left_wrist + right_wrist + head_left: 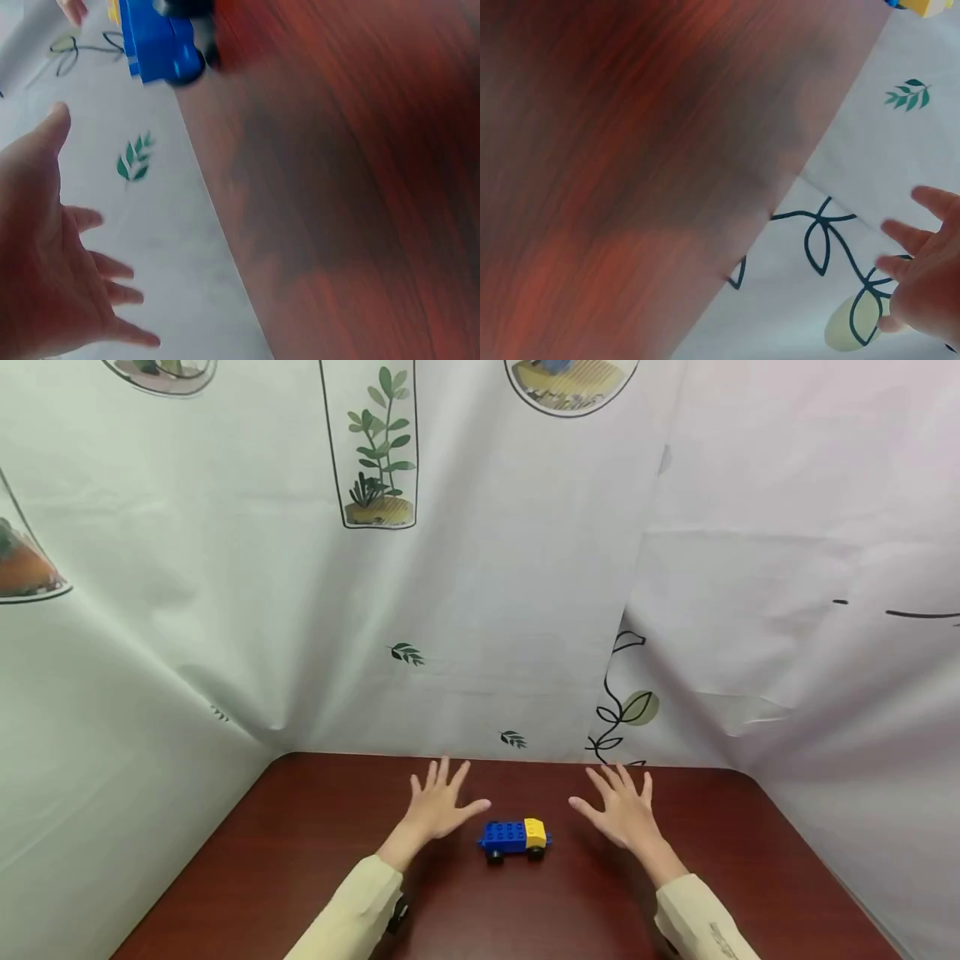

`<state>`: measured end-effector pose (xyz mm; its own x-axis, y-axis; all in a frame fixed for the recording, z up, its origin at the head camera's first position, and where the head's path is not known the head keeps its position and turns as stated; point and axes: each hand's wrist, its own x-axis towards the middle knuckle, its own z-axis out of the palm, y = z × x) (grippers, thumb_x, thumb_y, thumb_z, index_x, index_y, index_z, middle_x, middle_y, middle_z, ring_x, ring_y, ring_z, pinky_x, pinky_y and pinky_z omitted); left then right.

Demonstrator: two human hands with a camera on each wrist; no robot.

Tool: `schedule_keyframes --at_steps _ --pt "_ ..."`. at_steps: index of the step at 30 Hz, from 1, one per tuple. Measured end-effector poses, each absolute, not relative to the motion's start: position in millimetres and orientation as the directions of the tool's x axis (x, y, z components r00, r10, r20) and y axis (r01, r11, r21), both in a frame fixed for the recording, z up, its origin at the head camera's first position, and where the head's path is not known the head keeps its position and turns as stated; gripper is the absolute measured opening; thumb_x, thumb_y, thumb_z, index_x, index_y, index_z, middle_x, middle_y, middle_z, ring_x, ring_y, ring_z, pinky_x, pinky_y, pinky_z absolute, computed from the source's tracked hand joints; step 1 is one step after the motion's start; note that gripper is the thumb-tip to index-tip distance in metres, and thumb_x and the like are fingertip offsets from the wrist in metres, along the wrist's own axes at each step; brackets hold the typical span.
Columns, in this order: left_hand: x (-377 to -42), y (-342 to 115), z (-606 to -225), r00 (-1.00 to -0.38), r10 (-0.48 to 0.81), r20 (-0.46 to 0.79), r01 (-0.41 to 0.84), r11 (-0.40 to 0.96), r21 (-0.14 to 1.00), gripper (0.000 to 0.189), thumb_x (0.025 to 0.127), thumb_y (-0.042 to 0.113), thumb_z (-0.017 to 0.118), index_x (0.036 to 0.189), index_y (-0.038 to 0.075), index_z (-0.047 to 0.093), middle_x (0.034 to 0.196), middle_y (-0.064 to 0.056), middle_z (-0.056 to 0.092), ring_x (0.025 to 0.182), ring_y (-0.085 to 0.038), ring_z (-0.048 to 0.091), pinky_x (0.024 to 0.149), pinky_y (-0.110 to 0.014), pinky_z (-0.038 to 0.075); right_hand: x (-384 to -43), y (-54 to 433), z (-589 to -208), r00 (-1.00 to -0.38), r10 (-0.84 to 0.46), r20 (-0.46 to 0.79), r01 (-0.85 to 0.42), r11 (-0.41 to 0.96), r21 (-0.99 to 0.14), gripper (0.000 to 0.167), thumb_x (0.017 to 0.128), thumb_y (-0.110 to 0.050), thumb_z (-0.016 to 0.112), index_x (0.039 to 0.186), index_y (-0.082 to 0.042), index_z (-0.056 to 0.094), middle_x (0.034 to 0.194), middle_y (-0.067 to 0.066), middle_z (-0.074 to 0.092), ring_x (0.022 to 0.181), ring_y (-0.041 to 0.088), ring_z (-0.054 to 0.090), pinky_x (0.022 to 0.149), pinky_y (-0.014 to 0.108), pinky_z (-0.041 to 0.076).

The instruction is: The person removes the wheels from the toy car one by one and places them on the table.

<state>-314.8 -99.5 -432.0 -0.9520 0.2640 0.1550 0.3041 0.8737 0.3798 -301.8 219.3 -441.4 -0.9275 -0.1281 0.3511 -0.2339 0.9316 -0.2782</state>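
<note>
A toy truck [504, 837] with a blue studded body, a yellow cab and black wheels stands on the table between the two hands. To its left, my left hand [437, 806] is spread with straight fingers and holds nothing. My right hand [621, 810] is spread likewise to the truck's right, apart from it. In the left wrist view the truck's blue body [157, 41] shows at the top, away from the left hand [52, 255]. Only a bit of the yellow cab [928, 6] appears in the right wrist view's top corner, above the right hand [934, 277].
The reddish-brown wooden table [300, 843] has rounded far corners. A white cloth [495, 610] printed with plants hangs behind its far edge and along both sides. A small dark object [397, 914] shows beside the left sleeve [352, 906].
</note>
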Motion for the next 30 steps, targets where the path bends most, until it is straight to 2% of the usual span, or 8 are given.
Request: schedule_keyframes --at_steps 5,11,15,19,21,24,27,30 --pt "-306.7 -83.8 -434.1 -0.909 0.397 0.131 0.408 0.778 0.478 0.073 0.092 0.054 0.058 0.146 0.007 0.043 0.155 -0.026 0.032 0.145 -0.046 0.027 0.112 -0.07 0.018 -293.9 212.8 -439.0 -0.919 -0.115 0.378 -0.252 0.907 -0.337 0.056 0.089 -0.045 0.064 0.128 -0.006 0.062 0.132 0.021 0.059 0.129 0.042 0.048 0.108 0.072 0.014" --pt "-298.1 -70.1 -440.1 -0.855 0.506 0.115 0.49 0.714 0.5 0.065 0.091 0.047 0.064 0.137 0.003 0.053 0.141 -0.02 0.053 0.131 -0.036 0.049 0.106 -0.059 0.039 -288.0 202.8 -441.5 -0.94 -0.102 0.327 -0.265 0.822 -0.505 0.036 0.088 -0.029 0.07 0.115 -0.006 0.067 0.119 0.015 0.066 0.115 0.037 0.055 0.101 0.06 0.037" --pt "-298.4 -65.0 -445.7 -0.841 0.528 0.12 0.499 0.67 0.549 0.061 0.09 0.042 0.067 0.133 0.0 0.055 0.132 -0.018 0.06 0.12 -0.031 0.059 0.099 -0.049 0.049 -289.2 197.0 -444.3 -0.952 -0.063 0.298 -0.236 0.771 -0.591 0.025 0.088 -0.021 0.071 0.109 -0.007 0.068 0.107 0.009 0.069 0.102 0.029 0.059 0.088 0.048 0.048" --pt "-299.2 -61.1 -450.6 -0.839 0.533 0.113 0.488 0.644 0.589 0.059 0.089 0.038 0.07 0.129 -0.002 0.058 0.126 -0.018 0.064 0.11 -0.028 0.064 0.093 -0.042 0.053 -288.7 193.0 -446.6 -0.959 -0.041 0.282 -0.224 0.717 -0.66 0.02 0.086 -0.015 0.072 0.103 -0.005 0.069 0.092 0.005 0.068 0.08 0.015 0.055 0.072 0.03 0.046" --pt "-299.2 -59.7 -451.9 -0.836 0.538 0.109 0.485 0.631 0.605 0.056 0.088 0.036 0.071 0.126 -0.003 0.06 0.122 -0.018 0.066 0.105 -0.026 0.066 0.09 -0.04 0.055 -288.3 191.2 -448.0 -0.963 -0.04 0.268 -0.221 0.687 -0.692 0.019 0.086 -0.014 0.072 0.102 -0.004 0.068 0.089 0.004 0.068 0.075 0.011 0.051 0.067 0.025 0.043" --pt "-299.0 -58.1 -452.9 -0.829 0.55 0.103 0.487 0.619 0.617 0.049 0.087 0.033 0.073 0.12 -0.002 0.064 0.116 -0.016 0.069 0.098 -0.022 0.067 0.086 -0.036 0.056 -286.2 189.7 -448.4 -0.974 -0.089 0.208 -0.218 0.615 -0.758 0.024 0.087 -0.016 0.072 0.105 -0.002 0.067 0.093 0.007 0.069 0.076 0.011 0.053 0.066 0.023 0.045" --pt "-299.5 -56.9 -455.9 -0.822 0.56 0.102 0.493 0.61 0.62 0.043 0.086 0.03 0.074 0.115 -0.001 0.067 0.111 -0.015 0.07 0.093 -0.019 0.067 0.083 -0.033 0.057 -285.0 191.8 -450.1 -0.965 -0.241 0.102 -0.218 0.525 -0.823 0.037 0.09 -0.019 0.069 0.118 0.003 0.062 0.105 0.016 0.069 0.088 0.017 0.061 0.076 0.03 0.052" --pt "-300.3 -56.5 -459.5 -0.825 0.555 0.108 0.493 0.612 0.618 0.04 0.086 0.029 0.074 0.114 0.0 0.068 0.11 -0.014 0.071 0.092 -0.018 0.067 0.082 -0.033 0.057 -284.9 193.7 -453.0 -0.928 -0.373 0.011 -0.198 0.466 -0.862 0.049 0.091 -0.022 0.067 0.129 0.007 0.055 0.117 0.023 0.065 0.1 0.025 0.063 0.082 0.036 0.053"
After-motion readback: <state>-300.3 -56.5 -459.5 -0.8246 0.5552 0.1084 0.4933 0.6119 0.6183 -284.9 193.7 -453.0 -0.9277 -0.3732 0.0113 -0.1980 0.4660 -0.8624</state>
